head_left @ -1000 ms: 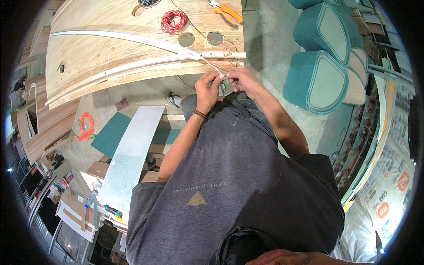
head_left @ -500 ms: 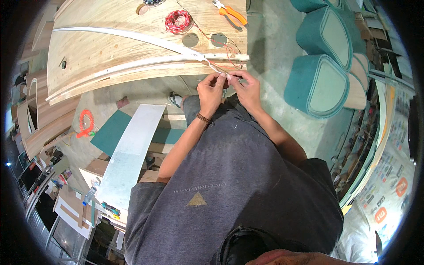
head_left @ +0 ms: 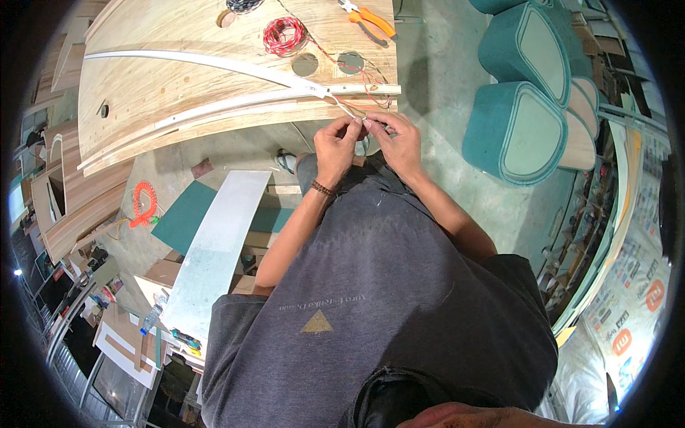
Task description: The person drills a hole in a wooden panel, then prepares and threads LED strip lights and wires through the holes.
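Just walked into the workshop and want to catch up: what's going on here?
A person stands at a curved plywood panel. Both hands, the left hand and the right hand, meet just off the panel's near edge, pinching a thin wire. A red wire coil and orange-handled pliers lie on the panel, untouched.

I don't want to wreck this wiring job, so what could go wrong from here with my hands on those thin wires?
The left hand and right hand pinch thin wires that run up to the white strip on the wooden panel; a tug might pull them loose. The red wire coil trails a strand towards them that could snag.
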{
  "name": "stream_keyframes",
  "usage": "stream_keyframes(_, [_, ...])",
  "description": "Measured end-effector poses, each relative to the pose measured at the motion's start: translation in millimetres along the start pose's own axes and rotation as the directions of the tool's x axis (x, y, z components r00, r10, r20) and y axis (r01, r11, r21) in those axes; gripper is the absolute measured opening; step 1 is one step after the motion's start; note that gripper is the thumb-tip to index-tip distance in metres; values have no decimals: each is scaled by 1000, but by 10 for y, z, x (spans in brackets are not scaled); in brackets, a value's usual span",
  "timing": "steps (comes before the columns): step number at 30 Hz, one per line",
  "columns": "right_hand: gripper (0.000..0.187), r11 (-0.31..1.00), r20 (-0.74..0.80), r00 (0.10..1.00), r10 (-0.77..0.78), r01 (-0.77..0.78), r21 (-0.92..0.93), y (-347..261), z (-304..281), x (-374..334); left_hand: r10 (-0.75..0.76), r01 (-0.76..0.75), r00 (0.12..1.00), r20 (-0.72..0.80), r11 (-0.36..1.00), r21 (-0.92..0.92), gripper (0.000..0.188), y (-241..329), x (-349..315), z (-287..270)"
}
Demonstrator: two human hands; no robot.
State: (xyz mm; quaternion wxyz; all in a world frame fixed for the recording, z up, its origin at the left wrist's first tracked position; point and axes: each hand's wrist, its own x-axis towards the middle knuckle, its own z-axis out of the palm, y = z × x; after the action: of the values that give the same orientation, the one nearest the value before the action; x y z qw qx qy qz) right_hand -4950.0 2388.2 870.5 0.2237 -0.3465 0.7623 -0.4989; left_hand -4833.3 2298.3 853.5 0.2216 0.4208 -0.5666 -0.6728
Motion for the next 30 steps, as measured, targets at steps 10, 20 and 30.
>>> stream_keyframes(10, [18, 993, 20, 994, -105, 106, -55, 91, 13, -6, 4, -9, 997, 76, 997, 75, 24, -34, 40, -89])
stream_keyframes(20, [14, 909, 85, 933, -351, 361, -207, 132, -39, 47, -66, 63, 986, 151, 998, 24, 26, -8, 35, -149])
stream_keyframes(30, [17, 838, 158, 883, -443, 470, -278, 122, -35, 74, -64, 93, 985, 163, 979, -181, 25, -115, 58, -152])
